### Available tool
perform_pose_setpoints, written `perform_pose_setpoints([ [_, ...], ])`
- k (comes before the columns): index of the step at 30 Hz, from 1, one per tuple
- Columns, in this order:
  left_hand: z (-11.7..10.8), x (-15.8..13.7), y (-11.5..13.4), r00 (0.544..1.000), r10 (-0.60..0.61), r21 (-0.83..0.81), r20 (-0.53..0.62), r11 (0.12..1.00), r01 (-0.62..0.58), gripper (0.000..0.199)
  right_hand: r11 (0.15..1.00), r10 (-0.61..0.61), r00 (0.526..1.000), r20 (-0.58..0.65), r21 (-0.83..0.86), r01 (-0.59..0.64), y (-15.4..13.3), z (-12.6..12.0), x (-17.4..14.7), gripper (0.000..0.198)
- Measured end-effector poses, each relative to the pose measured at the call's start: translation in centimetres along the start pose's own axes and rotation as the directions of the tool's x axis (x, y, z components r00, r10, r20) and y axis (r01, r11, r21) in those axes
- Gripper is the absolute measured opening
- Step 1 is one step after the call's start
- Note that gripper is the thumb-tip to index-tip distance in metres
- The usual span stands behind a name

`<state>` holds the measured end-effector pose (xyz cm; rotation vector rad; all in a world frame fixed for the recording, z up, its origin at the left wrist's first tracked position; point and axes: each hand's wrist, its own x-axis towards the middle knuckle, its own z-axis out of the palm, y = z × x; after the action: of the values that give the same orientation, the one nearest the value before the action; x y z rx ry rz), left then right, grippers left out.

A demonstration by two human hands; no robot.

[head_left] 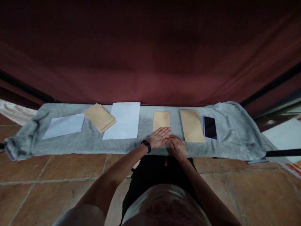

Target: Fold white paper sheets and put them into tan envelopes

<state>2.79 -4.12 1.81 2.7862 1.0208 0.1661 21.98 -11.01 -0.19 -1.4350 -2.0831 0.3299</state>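
Observation:
A brown paper envelope (161,119) with small reddish print lies in front of me on a grey cloth. My left hand (160,137) rests flat across its lower part, fingers stretched to the right; a dark band circles that wrist. At the envelope's lower right corner is my right hand (178,147), its fingers bent and drawn together on the near edge beside my left fingertips. The two hands cover most of that near end, so the fold there is largely hidden. To the right of my right hand lies a stack of brown envelopes (192,125).
A phone (210,127) in a lilac case lies right of the stack. On the left are a large white paper sheet (125,121), several brown envelopes (99,117) overlapping it, and another white sheet (63,126). The grey cloth (89,144) covers a narrow bench before a dark red curtain (150,62).

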Motion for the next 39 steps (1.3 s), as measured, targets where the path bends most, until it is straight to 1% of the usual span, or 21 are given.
perform_pose_setpoints([
  [4, -0.2, -1.9, 1.2, 1.000, 0.024, -0.014, -0.016, 1.000, -0.024, 0.060, 0.999, 0.043, 0.999, -0.010, 0.012, -0.043, 0.2, 0.2, 0.0, 0.034],
  [7, -0.4, -3.5, 2.1, 0.999, 0.045, -0.015, -0.024, 0.999, -0.045, 0.065, 0.998, 0.031, 0.999, -0.015, 0.054, -0.030, 0.5, 0.1, 0.1, 0.038],
  [10, -0.5, -5.0, 2.8, 0.996, 0.087, -0.012, -0.007, 0.996, -0.087, 0.067, 0.998, -0.043, 0.999, 0.029, 0.053, 0.041, 0.7, 0.0, 0.5, 0.042],
  [13, -0.3, -5.9, 3.1, 0.995, 0.097, -0.014, 0.016, 0.995, -0.097, 0.067, 0.989, -0.143, 0.977, 0.159, -0.006, 0.146, 0.7, 0.2, 1.6, 0.047],
  [16, -0.2, -6.0, 3.0, 0.996, 0.078, -0.029, 0.038, 0.997, -0.077, 0.069, 0.973, -0.193, 0.944, 0.268, -0.074, 0.220, 0.9, 0.8, 3.4, 0.052],
  [19, -0.3, -5.9, 2.9, 0.994, 0.097, -0.047, 0.042, 0.994, -0.095, 0.073, 0.962, -0.198, 0.931, 0.307, -0.119, 0.244, 1.5, 1.6, 6.0, 0.054],
  [24, -0.2, -5.9, 2.6, 0.993, 0.118, -0.063, 0.017, 0.991, -0.116, 0.080, 0.959, -0.135, 0.938, 0.320, -0.197, 0.205, 2.8, 2.6, 10.6, 0.057],
  [27, 0.1, -5.9, 2.5, 0.993, 0.116, -0.068, 0.014, 0.991, -0.115, 0.080, 0.952, -0.118, 0.947, 0.299, -0.236, 0.193, 3.4, 3.1, 12.7, 0.060],
  [29, 0.1, -5.8, 2.5, 0.993, 0.114, -0.080, 0.011, 0.990, -0.113, 0.081, 0.954, -0.092, 0.956, 0.278, -0.251, 0.165, 3.6, 3.5, 13.7, 0.062],
  [32, -0.2, -5.8, 2.6, 0.995, 0.104, -0.100, 0.007, 0.990, -0.103, 0.081, 0.957, -0.050, 0.962, 0.268, -0.262, 0.123, 3.7, 3.8, 14.5, 0.062],
  [34, -0.3, -5.8, 2.6, 0.995, 0.099, -0.104, 0.010, 0.990, -0.098, 0.080, 0.957, -0.041, 0.961, 0.273, -0.266, 0.116, 3.7, 3.9, 14.6, 0.062],
  [36, -0.4, -5.8, 2.6, 0.994, 0.105, -0.097, 0.017, 0.990, -0.103, 0.079, 0.955, -0.061, 0.957, 0.282, -0.262, 0.138, 3.6, 3.8, 14.2, 0.063],
  [39, -0.3, -5.9, 2.6, 0.993, 0.119, -0.082, 0.018, 0.990, -0.117, 0.079, 0.952, -0.125, 0.945, 0.302, -0.231, 0.200, 3.3, 3.5, 12.8, 0.062],
])
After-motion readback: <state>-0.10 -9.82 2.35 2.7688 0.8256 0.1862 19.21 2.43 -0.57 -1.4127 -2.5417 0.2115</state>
